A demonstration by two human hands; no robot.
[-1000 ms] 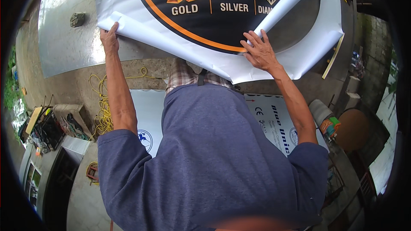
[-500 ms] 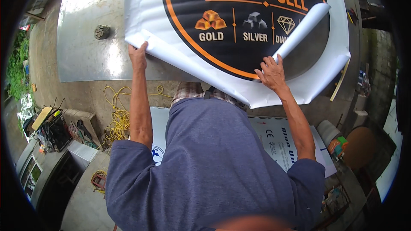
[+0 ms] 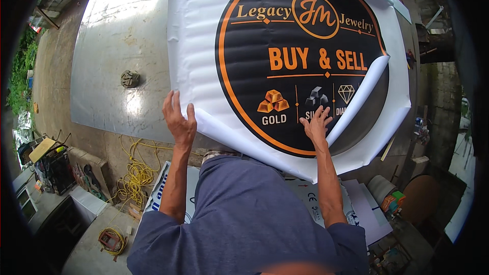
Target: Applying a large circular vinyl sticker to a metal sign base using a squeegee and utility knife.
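A large white printed sheet (image 3: 193,46) lies over a metal sheet, bearing a black disc (image 3: 244,46) with an orange ring, lettering and small pictures of bars and a gem. Its near edge curls up in a roll. Diagonally over the disc's lower right runs a curled white flap (image 3: 360,89), with dark grey surface (image 3: 364,119) beside it. My left hand (image 3: 181,121) is open, fingers apart, at the sheet's near left corner; whether it touches is unclear. My right hand (image 3: 317,125) is spread over the lower part of the disc, left of the flap, and holds nothing.
On the bare metal sheet (image 3: 112,56) to the left sits a small roundish block (image 3: 130,78). Yellow cord (image 3: 135,175) lies tangled on the floor. Behind me are printed panels (image 3: 369,214), a reel of cord (image 3: 112,241) and a brown round board (image 3: 424,198).
Both hands have let go of the sheet's edge and flap and opened. In the picture the sheet sits lower and further right, with more of the disc showing. The flap remains curled.
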